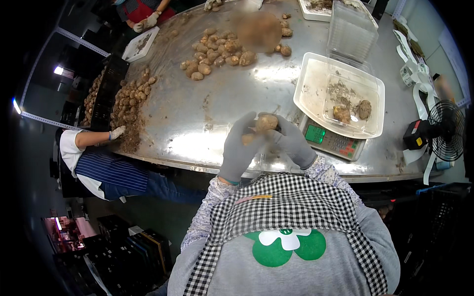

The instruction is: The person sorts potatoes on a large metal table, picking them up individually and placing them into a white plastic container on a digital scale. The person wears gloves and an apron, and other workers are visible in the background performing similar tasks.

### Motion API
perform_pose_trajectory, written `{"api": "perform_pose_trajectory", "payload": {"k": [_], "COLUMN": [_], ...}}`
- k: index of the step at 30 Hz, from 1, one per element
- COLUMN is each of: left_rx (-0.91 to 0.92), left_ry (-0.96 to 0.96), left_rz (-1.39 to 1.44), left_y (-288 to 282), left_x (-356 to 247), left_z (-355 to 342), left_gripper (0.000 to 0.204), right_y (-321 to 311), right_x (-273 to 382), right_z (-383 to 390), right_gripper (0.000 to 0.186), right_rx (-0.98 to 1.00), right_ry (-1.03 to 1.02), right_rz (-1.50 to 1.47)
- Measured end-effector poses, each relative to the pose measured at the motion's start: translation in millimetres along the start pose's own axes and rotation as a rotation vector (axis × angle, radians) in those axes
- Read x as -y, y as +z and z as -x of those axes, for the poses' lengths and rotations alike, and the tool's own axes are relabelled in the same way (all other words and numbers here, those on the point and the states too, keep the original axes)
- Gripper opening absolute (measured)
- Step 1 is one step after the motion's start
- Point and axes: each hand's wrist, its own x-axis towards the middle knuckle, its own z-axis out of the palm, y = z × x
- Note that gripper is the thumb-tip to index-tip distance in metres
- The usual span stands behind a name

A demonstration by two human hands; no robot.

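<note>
Both my hands wear grey gloves and meet above the near edge of the metal table. My left hand (239, 150) is closed round a small brown potato (248, 138). A larger potato (267, 122) sits at the fingertips, with my right hand (295, 144) closed on it from the right. The fingers partly hide both potatoes. Right of my hands, a white tray (307, 74) rests on a digital scale (340, 147) with a lit green display. Inside the tray lies a clear plastic box (340, 129) with potatoes (364, 109) and dirt visible through it.
A potato pile (217, 49) lies across the metal table (237, 91). Stacked clear boxes (351, 29) stand behind the tray. At right are a black fan (444, 129) and white label strips (418, 74). A co-worker's gloved hand (117, 132) touches heaped potatoes (129, 101) at left.
</note>
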Motion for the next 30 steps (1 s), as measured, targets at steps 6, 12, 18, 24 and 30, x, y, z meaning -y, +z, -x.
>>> {"api": "perform_pose_trajectory", "payload": {"k": [6,12,18,24,30], "left_rx": [0.04,0.35,0.197,0.188,0.158], "left_ry": [-0.183,-0.141,-0.266,-0.224,-0.152], "left_rz": [0.336,0.622,0.524,0.54,0.377], "left_y": [-14,-5,-5,-3,-10], "left_x": [-16,-4,-19,-7,-21], "left_z": [3,6,2,2,-1], "left_gripper": [0.049,0.042,0.058,0.063,0.06], "right_y": [3,2,1,0,-13], "right_x": [-4,-17,-4,3,-14], "right_z": [5,5,15,9,2], "right_gripper": [0.057,0.061,0.041,0.015,0.026], "right_rx": [-0.007,-0.034,-0.156,-0.347,-0.458], "right_ry": [-0.109,-0.3,-0.372,-0.185,0.03], "right_rz": [-0.078,0.236,0.105,0.312,0.406]}}
